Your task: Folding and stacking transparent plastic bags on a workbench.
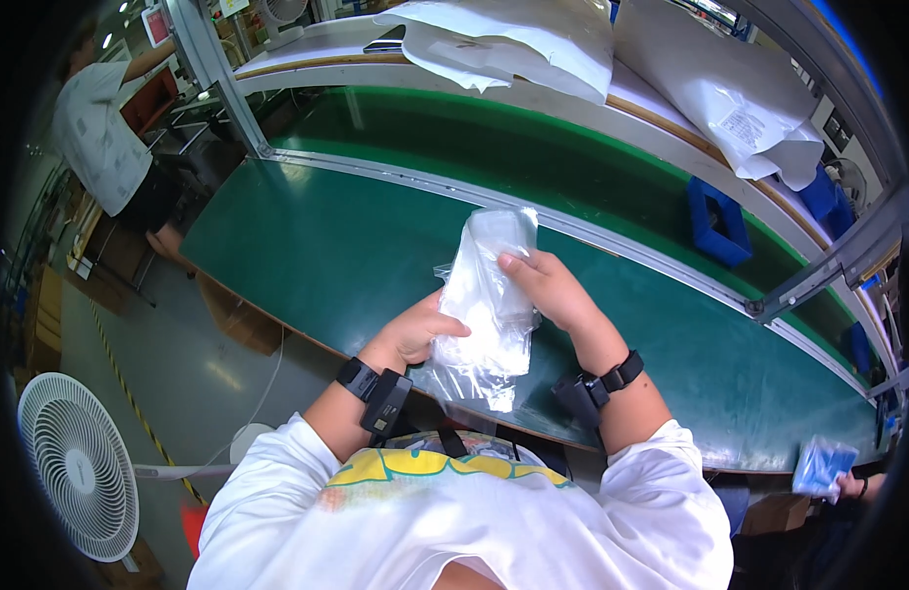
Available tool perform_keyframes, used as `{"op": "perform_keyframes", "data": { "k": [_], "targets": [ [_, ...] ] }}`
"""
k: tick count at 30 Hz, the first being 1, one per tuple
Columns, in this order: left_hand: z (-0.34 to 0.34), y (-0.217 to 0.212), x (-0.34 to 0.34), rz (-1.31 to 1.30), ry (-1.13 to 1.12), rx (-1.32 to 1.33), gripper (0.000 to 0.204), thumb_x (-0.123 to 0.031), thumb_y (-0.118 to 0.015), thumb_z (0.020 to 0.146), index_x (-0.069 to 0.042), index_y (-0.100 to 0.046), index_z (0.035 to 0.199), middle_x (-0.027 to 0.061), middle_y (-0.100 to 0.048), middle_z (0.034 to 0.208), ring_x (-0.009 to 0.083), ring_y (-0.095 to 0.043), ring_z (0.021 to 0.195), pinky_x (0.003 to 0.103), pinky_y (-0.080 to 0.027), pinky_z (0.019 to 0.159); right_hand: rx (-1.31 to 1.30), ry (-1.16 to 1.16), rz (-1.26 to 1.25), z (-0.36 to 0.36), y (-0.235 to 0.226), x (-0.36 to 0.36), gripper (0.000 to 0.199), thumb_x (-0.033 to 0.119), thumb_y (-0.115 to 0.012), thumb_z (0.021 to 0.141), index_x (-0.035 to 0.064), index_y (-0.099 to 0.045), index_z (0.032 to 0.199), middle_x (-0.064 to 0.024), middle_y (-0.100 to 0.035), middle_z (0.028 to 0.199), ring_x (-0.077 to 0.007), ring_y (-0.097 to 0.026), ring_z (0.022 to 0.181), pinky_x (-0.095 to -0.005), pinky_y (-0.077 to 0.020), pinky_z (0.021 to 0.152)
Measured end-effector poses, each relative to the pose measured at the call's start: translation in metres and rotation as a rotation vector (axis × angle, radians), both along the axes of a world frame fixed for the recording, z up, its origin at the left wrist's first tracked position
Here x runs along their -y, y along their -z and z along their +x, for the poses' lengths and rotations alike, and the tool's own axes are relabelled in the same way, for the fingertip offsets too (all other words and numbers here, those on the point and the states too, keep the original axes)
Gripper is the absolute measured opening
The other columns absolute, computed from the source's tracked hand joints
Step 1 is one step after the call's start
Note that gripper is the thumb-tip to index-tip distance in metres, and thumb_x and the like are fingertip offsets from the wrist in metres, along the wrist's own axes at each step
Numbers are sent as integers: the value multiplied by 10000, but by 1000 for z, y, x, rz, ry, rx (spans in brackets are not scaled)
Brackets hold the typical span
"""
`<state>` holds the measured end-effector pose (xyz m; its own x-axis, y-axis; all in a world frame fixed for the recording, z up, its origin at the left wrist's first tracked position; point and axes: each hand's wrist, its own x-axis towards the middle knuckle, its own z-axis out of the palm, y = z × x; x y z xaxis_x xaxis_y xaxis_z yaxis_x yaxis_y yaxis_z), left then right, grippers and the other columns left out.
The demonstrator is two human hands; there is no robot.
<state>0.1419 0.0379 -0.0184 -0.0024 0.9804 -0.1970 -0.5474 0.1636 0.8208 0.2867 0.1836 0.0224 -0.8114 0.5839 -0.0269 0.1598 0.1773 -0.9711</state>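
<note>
Between my hands, over the near edge of the green worktable (307, 251), is a stack of clear plastic bags (486, 295), shiny and crinkled. My left hand (418, 329) grips its left side, thumb lying on top and fingers out of sight beneath. At the upper right of the stack, my right hand (551, 287) pinches it with the thumb on the top face; its other fingers are mostly hidden behind. The lower ends of the bags hang loose toward me.
Beyond the table runs a green conveyor belt (395, 123) with a blue bin (718, 221). White plastic sheets (513, 39) drape over the shelf above. A white fan (79, 467) stands at left. One person (100, 133) stands far left; another's hand (850, 486) holds a blue packet (824, 466) at right.
</note>
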Motion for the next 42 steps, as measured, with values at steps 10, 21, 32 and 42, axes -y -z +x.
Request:
{"op": "perform_keyframes", "data": {
  "k": [10,21,32,42],
  "targets": [
    [-6,-12,0,-137,172,46,608,54,-610,664,63,-438,1248,162,-586,1123,260,-605,1012,371,-477,901,45,-145,-400,36,-15,-58,311,202,-647,835,-57,-625,1006,-96,-654,885,-145,-616,778,-287,-492,699],
    [-3,-11,13,-300,5,147,522,88,-570,652,68,-502,1169,177,-610,1034,276,-637,906,367,-511,834,181,207,589,20,14,-53,397,258,-663,785,-24,-570,1050,-207,-628,893,-351,-614,821,-419,-486,783],
    [-21,14,32,-151,-241,440,374,-19,-470,826,104,-460,1180,202,-589,1082,294,-616,968,430,-499,880,443,31,351,40,-59,-13,523,466,-524,877,-45,-606,797,-161,-617,646,-292,-611,559,-366,-504,535],
    [-26,29,39,-77,-307,519,374,-98,-390,922,84,-424,1247,206,-546,1199,307,-565,1085,438,-450,956,525,-501,-413,25,-9,3,887,720,-285,848,-117,-578,840,-212,-626,655,-264,-657,541,-332,-556,479]
  ]
}}
